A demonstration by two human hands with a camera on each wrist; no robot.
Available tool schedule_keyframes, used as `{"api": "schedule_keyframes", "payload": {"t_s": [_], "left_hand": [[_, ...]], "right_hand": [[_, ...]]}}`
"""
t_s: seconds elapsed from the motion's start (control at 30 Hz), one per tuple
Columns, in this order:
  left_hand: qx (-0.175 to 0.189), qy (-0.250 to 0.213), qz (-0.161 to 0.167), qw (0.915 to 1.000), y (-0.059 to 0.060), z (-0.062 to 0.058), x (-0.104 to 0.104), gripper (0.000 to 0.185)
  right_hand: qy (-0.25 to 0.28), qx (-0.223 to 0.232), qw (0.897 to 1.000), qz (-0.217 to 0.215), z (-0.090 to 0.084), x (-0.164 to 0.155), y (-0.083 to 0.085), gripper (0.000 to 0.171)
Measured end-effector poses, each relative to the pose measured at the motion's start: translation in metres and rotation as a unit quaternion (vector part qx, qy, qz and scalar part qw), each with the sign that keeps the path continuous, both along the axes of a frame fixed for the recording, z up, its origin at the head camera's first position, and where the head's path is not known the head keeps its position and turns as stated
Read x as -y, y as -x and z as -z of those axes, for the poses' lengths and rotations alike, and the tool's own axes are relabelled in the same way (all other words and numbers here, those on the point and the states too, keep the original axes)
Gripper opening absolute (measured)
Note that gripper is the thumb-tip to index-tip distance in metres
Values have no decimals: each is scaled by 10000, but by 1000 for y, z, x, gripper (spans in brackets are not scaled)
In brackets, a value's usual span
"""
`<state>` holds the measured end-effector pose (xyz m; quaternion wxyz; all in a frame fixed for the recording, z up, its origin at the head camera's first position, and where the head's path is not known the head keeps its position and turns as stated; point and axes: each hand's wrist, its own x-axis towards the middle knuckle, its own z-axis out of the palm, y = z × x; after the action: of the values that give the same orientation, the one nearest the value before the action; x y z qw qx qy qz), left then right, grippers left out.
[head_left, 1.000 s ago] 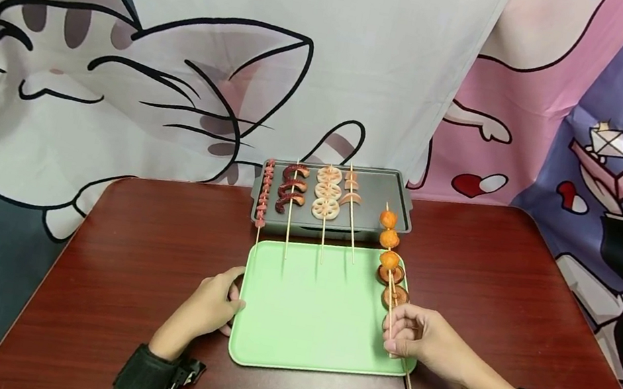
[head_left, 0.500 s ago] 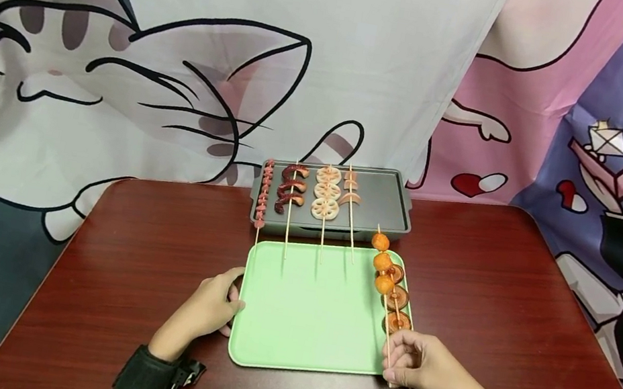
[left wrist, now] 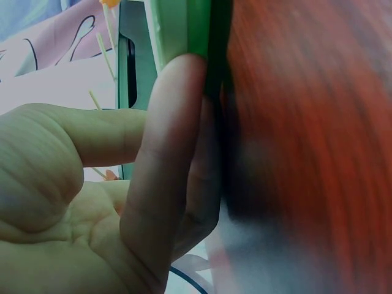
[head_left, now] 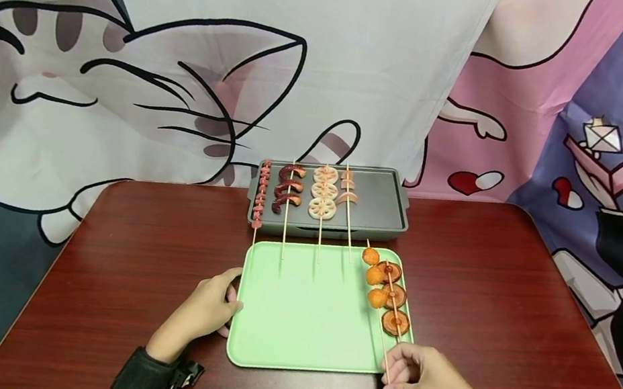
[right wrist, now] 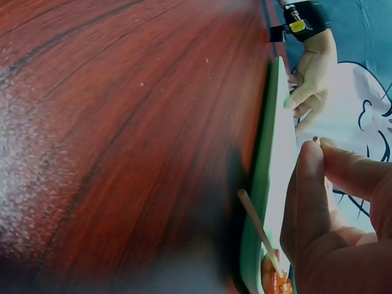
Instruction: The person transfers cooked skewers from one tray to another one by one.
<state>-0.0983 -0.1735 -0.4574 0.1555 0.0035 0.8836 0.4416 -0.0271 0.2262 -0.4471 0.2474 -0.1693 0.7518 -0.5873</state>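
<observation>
Tray middle lies open — skewers crowd its right edge.

No words, brands or numbers are showing legibly anywhere. The backdrop is carrying only cartoon drawings, and the yellow tag on the wristband is appearing too small to read.
</observation>
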Motion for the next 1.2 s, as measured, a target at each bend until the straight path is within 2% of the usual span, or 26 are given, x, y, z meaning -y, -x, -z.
{"api": "schedule_keyframes", "payload": {"t_s": [0.4, 0.7, 1.07, 1.2], "left_hand": [[34, 21, 21, 10000, 1, -1, 0, 64], [65, 26, 17, 10000, 1, -2, 1, 64], [77, 8, 6, 10000, 0, -1, -1, 63], [93, 31, 0, 10000, 0, -2, -1, 64]], "right_hand": [[-498, 260, 9979, 313, 3, 6, -5, 21], [-762, 101, 9966, 284, 0, 7, -5, 21], [-896, 150, 9955, 265, 0, 5, -4, 20], [-1166, -12, 9929, 221, 0, 4, -4, 19]]}}
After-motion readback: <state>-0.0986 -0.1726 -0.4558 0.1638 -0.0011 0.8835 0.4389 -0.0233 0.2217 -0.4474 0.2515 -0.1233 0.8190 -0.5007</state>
